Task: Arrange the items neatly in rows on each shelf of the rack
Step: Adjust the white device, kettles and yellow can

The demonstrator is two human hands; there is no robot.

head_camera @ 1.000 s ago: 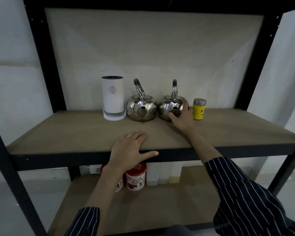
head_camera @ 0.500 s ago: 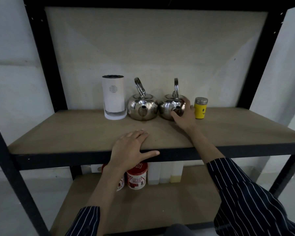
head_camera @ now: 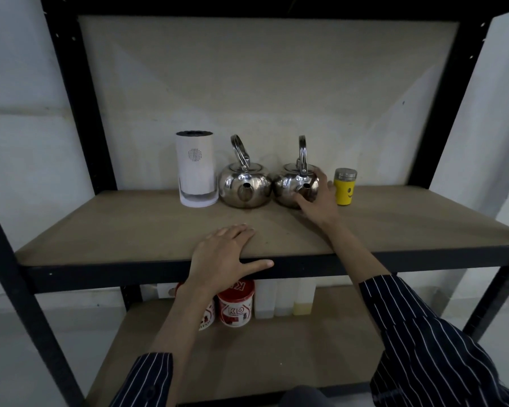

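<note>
Kettle (head_camera: 291, 186): right side hidden behind right hand (head_camera: 318, 198), fingers curled around it.
Left hand (head_camera: 221, 257): open, flat on shelf (head_camera: 130, 230).
Tins (head_camera: 235, 306): partly hidden below.

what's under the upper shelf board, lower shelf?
Under the brown upper shelf board, on the lower shelf: a red-and-white round tin, a second one partly hidden by the left forearm, and pale translucent containers whose tops the board's black front edge covers.

pale wall (head_camera: 18, 160), grey floor (head_camera: 9, 348), dim light
</note>
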